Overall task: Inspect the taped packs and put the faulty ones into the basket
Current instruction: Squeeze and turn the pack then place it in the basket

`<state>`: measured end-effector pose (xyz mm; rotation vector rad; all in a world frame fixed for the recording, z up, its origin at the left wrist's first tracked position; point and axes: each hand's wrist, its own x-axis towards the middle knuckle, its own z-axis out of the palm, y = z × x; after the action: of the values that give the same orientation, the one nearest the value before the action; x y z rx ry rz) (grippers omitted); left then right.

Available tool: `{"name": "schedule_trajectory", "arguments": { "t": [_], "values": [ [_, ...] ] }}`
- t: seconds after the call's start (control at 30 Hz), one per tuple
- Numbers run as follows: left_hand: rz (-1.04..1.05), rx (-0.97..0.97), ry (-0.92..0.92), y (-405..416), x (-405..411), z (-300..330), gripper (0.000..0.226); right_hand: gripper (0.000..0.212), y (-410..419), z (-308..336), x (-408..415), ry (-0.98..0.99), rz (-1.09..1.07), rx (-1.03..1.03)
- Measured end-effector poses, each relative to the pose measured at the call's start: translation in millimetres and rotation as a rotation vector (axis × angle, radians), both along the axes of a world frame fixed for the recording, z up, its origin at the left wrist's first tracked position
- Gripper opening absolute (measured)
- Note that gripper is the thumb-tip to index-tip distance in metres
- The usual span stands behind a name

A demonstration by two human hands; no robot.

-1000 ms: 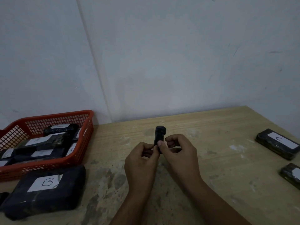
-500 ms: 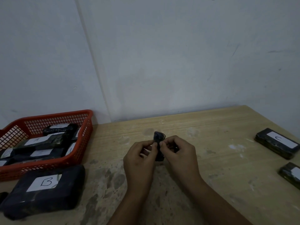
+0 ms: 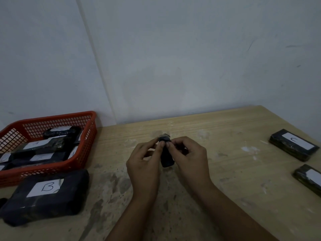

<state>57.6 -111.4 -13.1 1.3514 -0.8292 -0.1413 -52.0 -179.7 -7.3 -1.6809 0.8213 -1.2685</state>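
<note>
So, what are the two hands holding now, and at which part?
Both hands, left hand and right hand, pinch one small black taped pack near its upper end; its lower end is free.

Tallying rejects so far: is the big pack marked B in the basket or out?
Out. The B pack lies on the table just in front of the red basket.

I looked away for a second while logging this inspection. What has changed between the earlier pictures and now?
Both hands, left and right, kept their pinch on the small black taped pack and tilted it from upright toward the person, lowering it nearer the wooden table. Nothing was let go. The red plastic basket and the large black pack labelled B stayed put.
</note>
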Motion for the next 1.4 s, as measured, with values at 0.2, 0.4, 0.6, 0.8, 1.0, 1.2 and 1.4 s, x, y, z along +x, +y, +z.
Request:
{"name": "schedule_trajectory", "arguments": {
  "t": [0.2, 0.4, 0.6, 0.8, 1.0, 1.2, 1.4],
  "values": [
    [0.047, -0.022, -0.049, -1, 3, -5, 0.019, 0.013, 3, -1, 3, -0.032, -0.018, -0.043],
    [0.02, 0.02, -0.075, -1, 3, -4, 0.025, 0.009, 0, -1, 2, -0.099, -0.025, 0.056],
    [-0.108, 0.151, 0.065, -6, 1, -4, 0.025, 0.011, -4, 9, -1, -0.314, 0.047, 0.324],
    [-0.055, 0.101, 0.057, -4, 5, -6, 0.015, 0.006, -3, -6, 5, -0.082, -0.024, 0.171],
    [-0.059, 0.114, -0.001, -6, 6, -7, 0.014, 0.022, -7, -3, 4, -0.195, -0.009, 0.279],
    [-0.113, 0.133, -0.021, -8, 2, -8, 0.016, 0.019, -15, -1, 2, -0.225, 0.041, 0.33],
    [0.028, 0.09, -0.022, -8, 11, -6, 0.018, 0.013, -11, 1, 1, -0.197, 0.091, 0.236]
  ]
}}
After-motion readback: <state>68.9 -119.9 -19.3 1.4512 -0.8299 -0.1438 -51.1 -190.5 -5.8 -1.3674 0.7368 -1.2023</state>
